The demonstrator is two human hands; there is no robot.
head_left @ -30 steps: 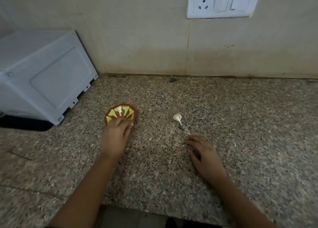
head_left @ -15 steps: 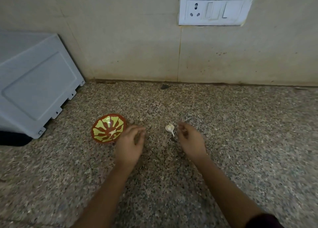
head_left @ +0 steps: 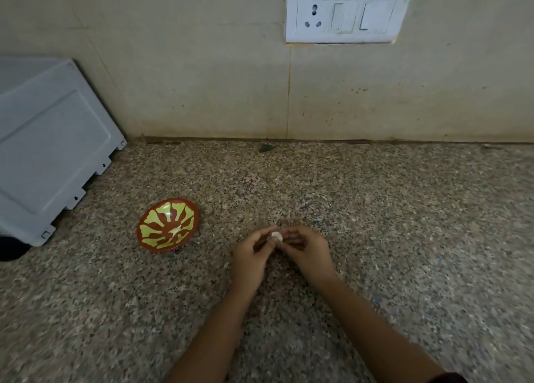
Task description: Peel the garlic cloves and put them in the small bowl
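Note:
A small white garlic clove (head_left: pixel 276 235) sits between the fingertips of both hands, just above the speckled granite counter (head_left: pixel 404 238). My left hand (head_left: pixel 252 255) and my right hand (head_left: pixel 306 249) meet at the clove and pinch it from either side. To the left stands the small bowl (head_left: pixel 150 229), red-brown with yellow-green petals, tilted toward me. A pale piece (head_left: pixel 175 230) lies inside the bowl; whether it is a peeled clove I cannot tell.
A grey-white appliance (head_left: pixel 49 151) stands at the far left against the wall. A white socket and switch plate (head_left: pixel 348 14) hangs on the beige tiled wall. A dark speck (head_left: pixel 264 148) lies where counter meets wall.
The left hand left the bowl and moved right. The right hand picked the clove off the counter. Both hands now pinch it together.

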